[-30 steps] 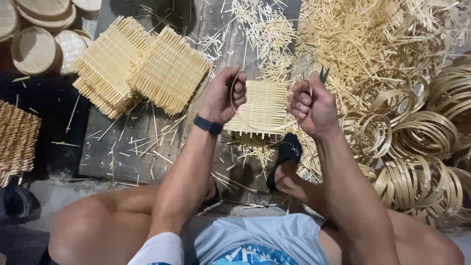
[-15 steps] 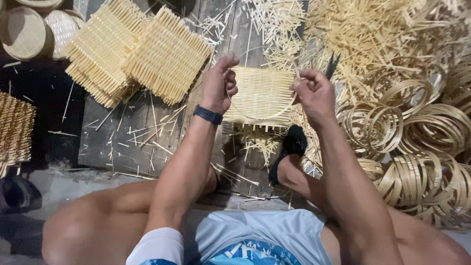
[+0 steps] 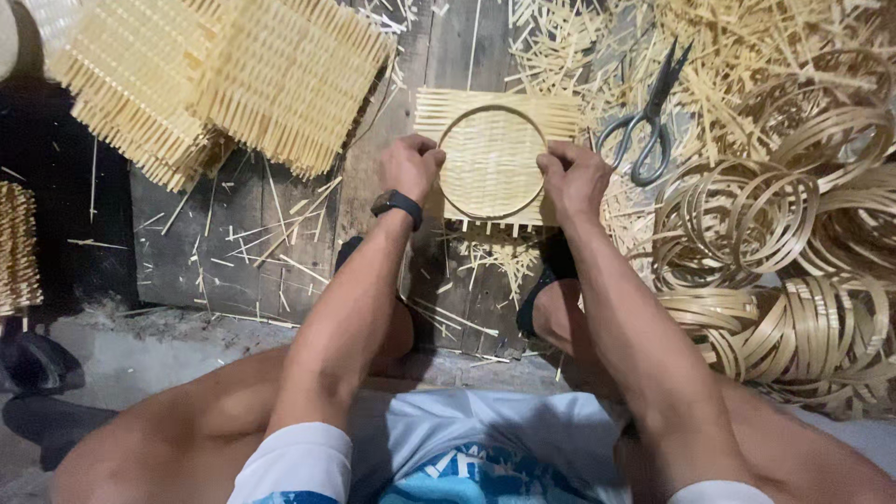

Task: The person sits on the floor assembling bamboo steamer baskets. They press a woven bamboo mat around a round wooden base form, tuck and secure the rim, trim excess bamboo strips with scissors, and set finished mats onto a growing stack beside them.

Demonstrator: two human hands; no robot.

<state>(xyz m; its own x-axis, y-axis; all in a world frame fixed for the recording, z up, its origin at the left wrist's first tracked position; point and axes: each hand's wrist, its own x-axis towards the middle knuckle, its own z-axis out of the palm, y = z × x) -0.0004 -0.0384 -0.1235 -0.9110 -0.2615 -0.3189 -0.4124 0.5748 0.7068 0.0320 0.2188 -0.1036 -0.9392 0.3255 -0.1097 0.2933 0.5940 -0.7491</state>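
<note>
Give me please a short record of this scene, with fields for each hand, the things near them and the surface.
left hand: grips left side of the bamboo ring
right hand: grips right side of the ring
ring: lies on a square woven mat
scissors: lying right of the mat, untouched
loose rings: heaped at right
stacked mats: upper left
surface: wooden boards with bamboo scraps

Left hand [image 3: 408,168], right hand [image 3: 571,180]: both gripping.

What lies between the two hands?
In the head view, a woven bamboo mat with a round hoop on it spans left hand to right hand.
</note>
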